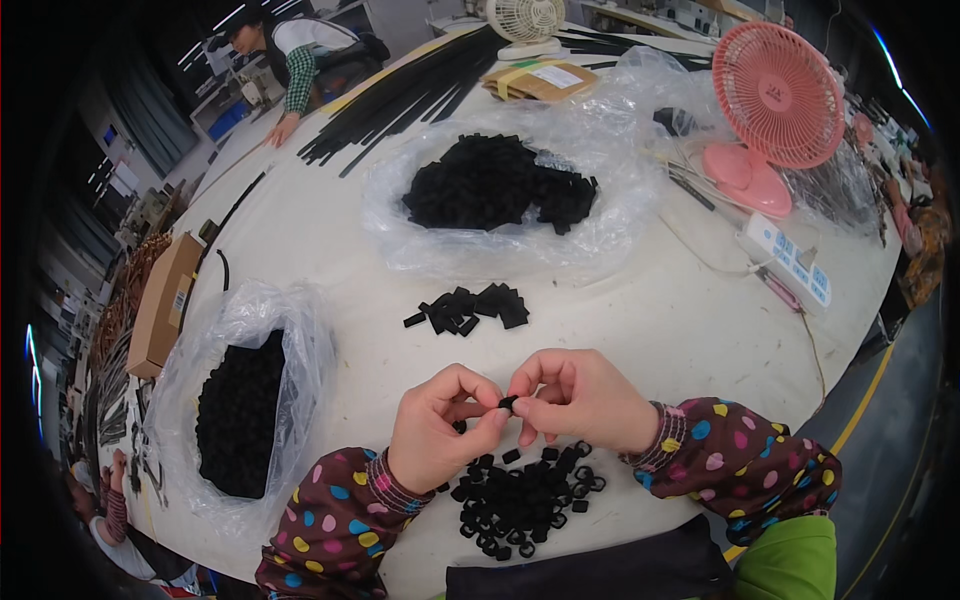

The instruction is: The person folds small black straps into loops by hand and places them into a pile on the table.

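Observation:
Over the near part of the table, my left hand (pixel 438 418) and my right hand (pixel 588 402) meet fingertip to fingertip. Both pinch a small black piece (pixel 508 403), mostly covered by the fingers, so its exact kind does not show. Just below my hands lies a pile of small black square and ring-shaped loops (pixel 515 500). Beyond them is a little heap of short flat black strips (pixel 470 309). Farther back, an opened clear plastic bag (pixel 400 250) holds many black pieces (pixel 475 182).
At left, another clear bag (pixel 310 350) of black pieces stands by a cardboard box (pixel 165 305). Long black strips (pixel 400 95) lie at the back, near a white fan (pixel 526 22). A pink fan (pixel 780 95) and a power strip (pixel 788 262) sit right. A person (pixel 300 60) leans over the far left.

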The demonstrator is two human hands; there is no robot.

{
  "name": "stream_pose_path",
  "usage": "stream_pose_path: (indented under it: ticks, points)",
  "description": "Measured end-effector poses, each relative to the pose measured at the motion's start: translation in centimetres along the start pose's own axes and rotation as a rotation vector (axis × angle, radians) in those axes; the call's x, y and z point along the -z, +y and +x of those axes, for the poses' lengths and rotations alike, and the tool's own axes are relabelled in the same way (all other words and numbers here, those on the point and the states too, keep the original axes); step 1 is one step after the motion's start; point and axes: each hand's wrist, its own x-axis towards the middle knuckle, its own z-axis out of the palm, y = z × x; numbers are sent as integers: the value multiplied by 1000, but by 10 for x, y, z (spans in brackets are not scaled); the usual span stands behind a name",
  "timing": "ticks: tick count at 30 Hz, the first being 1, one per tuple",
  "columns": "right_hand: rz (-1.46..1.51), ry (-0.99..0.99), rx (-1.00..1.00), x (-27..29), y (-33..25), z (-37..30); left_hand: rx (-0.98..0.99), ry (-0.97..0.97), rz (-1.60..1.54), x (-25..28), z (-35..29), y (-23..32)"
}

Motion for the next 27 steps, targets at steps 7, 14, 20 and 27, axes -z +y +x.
stream_pose_path:
  ticks: [7, 14, 20, 27]
  points:
    - [-427, 162, 333, -13, 10, -3, -469, 242, 734, -5, 0, -2]
    - [-498, 169, 403, -8, 7, 0, -321, 78, 581, 8, 8, 3]
    - [-759, 131, 497, 5, 13, -4, -237, 133, 990, 25, 52, 2]
    - [-833, -258, 715, -13, 44, 1, -265, 172, 1290, 37, 51, -20]
